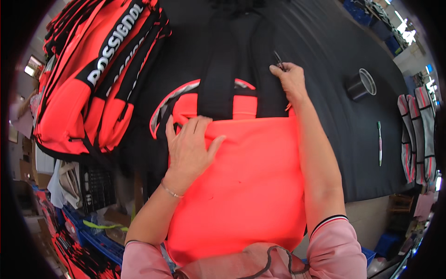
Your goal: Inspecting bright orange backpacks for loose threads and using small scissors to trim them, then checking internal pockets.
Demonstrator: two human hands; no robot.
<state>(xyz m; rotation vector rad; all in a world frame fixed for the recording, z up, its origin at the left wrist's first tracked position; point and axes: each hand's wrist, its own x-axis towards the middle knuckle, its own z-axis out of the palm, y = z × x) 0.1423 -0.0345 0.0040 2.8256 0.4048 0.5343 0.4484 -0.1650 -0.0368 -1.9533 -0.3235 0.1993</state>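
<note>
1. The orange-red bag (pixel 237 186) lies on the black-covered desk (pixel 353 162), right in front of the person, probably so both hands reach it easily.
2. Left hand (pixel 190 148) rests at its upper left, fingers loosely spread, not gripping anything I can see; I reckon it's steadying the fabric.
3. Right hand (pixel 291 83) is past the top right corner, fingers closed on a small dark tool (pixel 278 58), maybe so its tip clears the orange panel.

Opening rightward, crowding leftward.
Running free over black cloth (pixel 341 144) between right hand (pixel 293 80) and dark cup (pixel 356 89); meeting toothbrush (pixel 380 145) on cup's near side; being blocked left of left hand (pixel 188 146) by stacked backpacks (pixel 67 111).
</note>
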